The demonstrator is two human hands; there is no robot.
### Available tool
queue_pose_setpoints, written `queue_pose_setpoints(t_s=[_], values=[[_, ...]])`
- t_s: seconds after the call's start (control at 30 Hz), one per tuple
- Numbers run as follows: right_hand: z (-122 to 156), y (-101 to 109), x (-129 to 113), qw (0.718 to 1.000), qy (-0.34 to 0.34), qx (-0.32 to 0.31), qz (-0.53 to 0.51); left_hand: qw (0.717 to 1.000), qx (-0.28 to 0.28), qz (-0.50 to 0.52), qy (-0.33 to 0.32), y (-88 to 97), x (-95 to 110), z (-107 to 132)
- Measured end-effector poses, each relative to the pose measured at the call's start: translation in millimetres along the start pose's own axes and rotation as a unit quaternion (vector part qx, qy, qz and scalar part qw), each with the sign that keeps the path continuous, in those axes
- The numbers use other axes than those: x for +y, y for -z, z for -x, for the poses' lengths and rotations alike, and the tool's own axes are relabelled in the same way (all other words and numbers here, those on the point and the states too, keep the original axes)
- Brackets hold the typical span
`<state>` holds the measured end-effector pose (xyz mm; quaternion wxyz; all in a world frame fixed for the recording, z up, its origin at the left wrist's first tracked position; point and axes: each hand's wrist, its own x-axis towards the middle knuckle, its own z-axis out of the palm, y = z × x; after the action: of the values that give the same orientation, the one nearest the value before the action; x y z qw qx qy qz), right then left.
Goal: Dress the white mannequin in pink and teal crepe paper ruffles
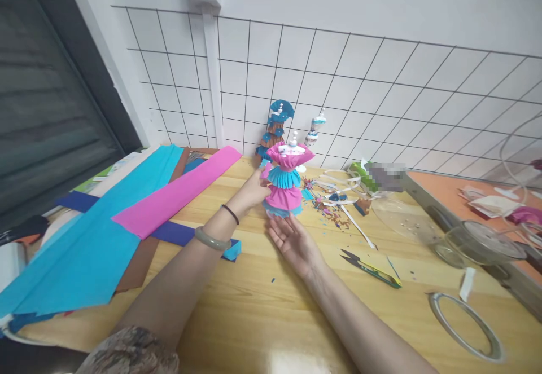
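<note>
A small dress-form figure point(288, 179) in tiered pink and blue crepe paper stands upright on the wooden table. White beads top its pink flared collar. My left hand point(257, 189) grips it from the left side, with some of its fingers hidden behind the skirt. A bit of pink paper shows by those fingers. Palm up, my right hand point(295, 243) lies open at the front, its fingertips at the blue hem. Behind are a blue and brown paper figure point(276, 131) and a slim white and blue one point(312, 131).
Crepe paper sheets in blue point(80, 233) and pink point(182, 193) lie at left. Paper scraps point(334, 213) and white strips are on the right, with yellow-handled thread snips point(372, 268), a tape ring point(466, 326) and a clear container point(486, 241). A black wire grid point(339, 75) lines the wall.
</note>
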<state>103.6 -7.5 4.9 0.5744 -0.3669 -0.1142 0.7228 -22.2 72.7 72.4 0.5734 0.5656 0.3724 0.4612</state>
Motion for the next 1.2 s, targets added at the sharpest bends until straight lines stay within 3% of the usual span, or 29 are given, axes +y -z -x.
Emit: queue_pose_setpoints(t_s=[0.3,0.47,0.67,0.8,0.93,1.07,1.2], values=[[-27.0,-6.5,3.8,1.000,-0.021,-0.010,0.006,0.998,-0.025,-0.054,-0.013,4.8,-13.2,-6.1],[-19.4,0.8,-0.5,0.998,-0.012,-0.027,0.062,0.996,-0.041,-0.073,-0.022,6.7,-17.4,-6.5],[-3.4,25.4,-14.8,0.981,0.011,-0.049,0.185,0.994,-0.045,-0.093,-0.030,9.2,-30.3,-11.0],[1.1,38.1,-19.7,0.966,0.050,-0.062,0.247,0.993,0.011,-0.109,-0.030,17.0,-41.9,-17.6],[4.4,41.2,-18.7,0.951,0.077,-0.083,0.288,0.982,0.130,-0.129,-0.032,26.1,-46.8,-25.8],[5.9,42.2,-17.5,0.935,0.086,-0.096,0.331,0.957,0.247,-0.132,-0.080,26.2,-45.9,-27.9],[5.8,44.3,-17.5,0.922,0.093,-0.095,0.364,0.948,0.272,-0.126,-0.106,18.6,-45.4,-22.6]])
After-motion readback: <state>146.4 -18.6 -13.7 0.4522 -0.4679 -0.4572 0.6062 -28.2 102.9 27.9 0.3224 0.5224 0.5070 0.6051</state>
